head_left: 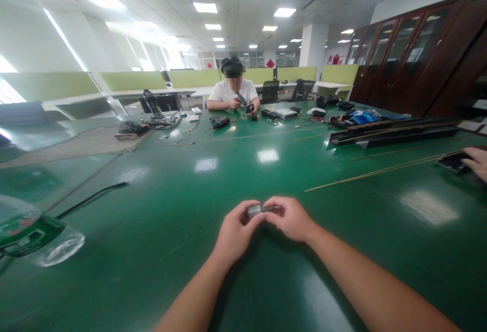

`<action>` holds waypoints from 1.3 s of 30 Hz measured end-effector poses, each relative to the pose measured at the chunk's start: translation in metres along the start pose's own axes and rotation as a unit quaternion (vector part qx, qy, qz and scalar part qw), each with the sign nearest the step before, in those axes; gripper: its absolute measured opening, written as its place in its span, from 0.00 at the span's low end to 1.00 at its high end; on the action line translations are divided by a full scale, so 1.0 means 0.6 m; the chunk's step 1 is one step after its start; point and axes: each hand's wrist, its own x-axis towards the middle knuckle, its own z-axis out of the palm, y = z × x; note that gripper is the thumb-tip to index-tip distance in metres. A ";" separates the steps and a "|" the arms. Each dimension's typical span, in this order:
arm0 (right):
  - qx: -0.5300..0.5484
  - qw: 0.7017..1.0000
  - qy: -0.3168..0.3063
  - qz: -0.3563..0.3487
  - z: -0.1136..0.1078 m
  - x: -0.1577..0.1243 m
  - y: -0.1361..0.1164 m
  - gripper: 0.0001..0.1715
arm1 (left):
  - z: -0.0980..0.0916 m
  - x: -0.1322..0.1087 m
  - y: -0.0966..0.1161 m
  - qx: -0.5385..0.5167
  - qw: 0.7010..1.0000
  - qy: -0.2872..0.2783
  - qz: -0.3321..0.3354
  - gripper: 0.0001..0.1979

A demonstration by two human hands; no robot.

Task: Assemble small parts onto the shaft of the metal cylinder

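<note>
A small silver metal cylinder (pixel 254 211) with a narrower, darker shaft is held just above the green table; its exact kind is too blurred to tell. My left hand (pixel 236 228) is closed round the cylinder's wider end, thumb in front and fingers behind. From the other side, my right hand (pixel 293 219) pinches the thin shaft between thumb and fingers. The two hands nearly touch at the fingertips. Parts of the piece are hidden by my fingers.
A clear plastic bottle (pixel 34 235) with a green label is at the left, near a black cable (pixel 93 200). Thin brass-coloured rods (pixel 361 173) and black metal channels (pixel 391 133) lie right. Across the table sits a person (pixel 234 91) beside a power drill (pixel 219 122). Another person's hand (pixel 476 163) shows at right.
</note>
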 end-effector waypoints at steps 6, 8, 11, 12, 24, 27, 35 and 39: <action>-0.008 1.000 0.013 -0.010 0.000 0.001 0.003 0.08 | 0.000 0.002 0.000 0.006 1.000 0.017 -0.008 0.18; -0.008 1.000 0.014 -0.009 0.000 0.001 0.004 0.08 | 0.000 0.002 -0.003 0.002 1.000 0.018 -0.009 0.18; -0.011 1.000 0.014 -0.011 0.000 0.001 0.004 0.08 | 0.000 0.002 -0.006 0.003 1.000 0.018 -0.008 0.18; -0.012 1.000 0.014 -0.011 0.000 0.001 0.004 0.08 | 0.000 0.002 -0.007 0.005 1.000 0.018 -0.007 0.18; -0.018 1.000 0.012 -0.012 0.000 0.000 0.008 0.06 | -0.002 0.001 -0.010 0.017 1.000 0.006 -0.004 0.17; -0.023 1.000 0.011 -0.012 -0.001 -0.001 0.007 0.06 | -0.001 0.001 -0.008 0.013 1.000 0.000 -0.002 0.17; -0.028 0.999 0.009 -0.011 -0.001 -0.001 0.008 0.08 | 0.001 0.001 0.002 0.013 1.000 0.010 -0.004 0.17; -0.025 1.000 0.010 -0.010 -0.001 -0.001 0.009 0.07 | 0.000 0.002 0.001 -0.002 1.000 0.014 -0.019 0.18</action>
